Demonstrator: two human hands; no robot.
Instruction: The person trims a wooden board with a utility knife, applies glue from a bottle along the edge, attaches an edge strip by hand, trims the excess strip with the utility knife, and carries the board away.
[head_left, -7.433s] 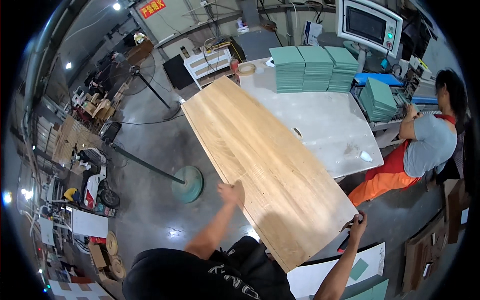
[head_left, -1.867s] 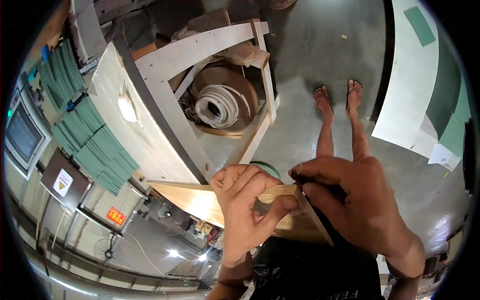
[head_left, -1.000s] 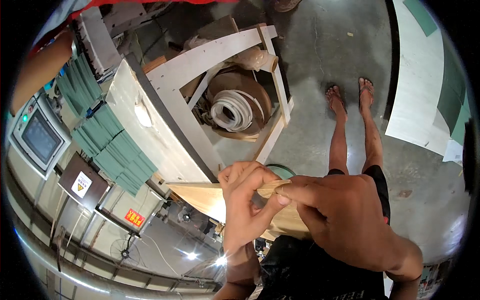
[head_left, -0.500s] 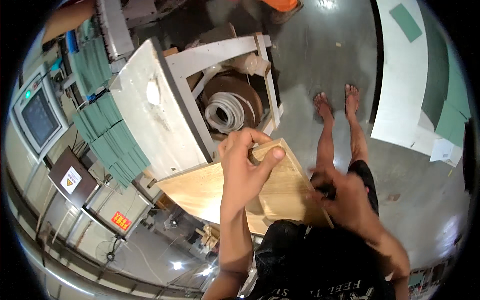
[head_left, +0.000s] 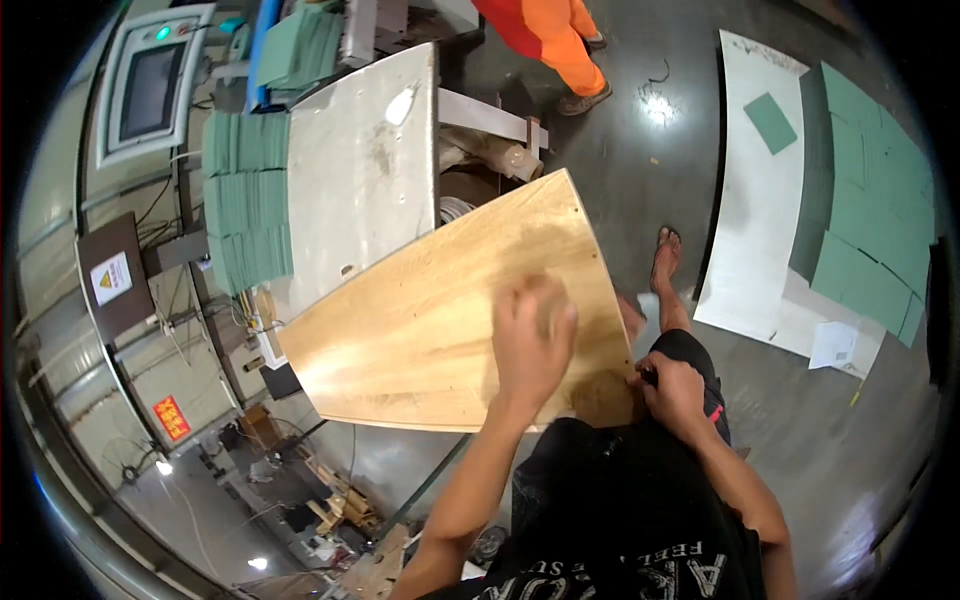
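Observation:
A large light-brown wooden panel (head_left: 420, 330) spans the space in front of me, its near right corner by my body. Small dark holes or marks dot its right edge. Over the panel's right half is my left hand (head_left: 535, 335), fingers blurred by motion; whether it touches the wood is unclear. My right hand (head_left: 675, 392) is closed at the panel's right edge near the corner. A small dark object (head_left: 650, 376) pokes out of its fingers, too little of it visible to name.
A worn white-topped table (head_left: 365, 170) stands beyond the panel, with stacks of green sheets (head_left: 248, 200) to its left. A control screen (head_left: 155, 90) is at the far left. A person in orange trousers (head_left: 565, 60) stands ahead. On the right, a white table (head_left: 755, 200) carries green sheets (head_left: 880, 220).
The panel now shows its broad face more fully. My left hand has let go of its edge and moved over the face. My right hand has settled at the right edge, closed.

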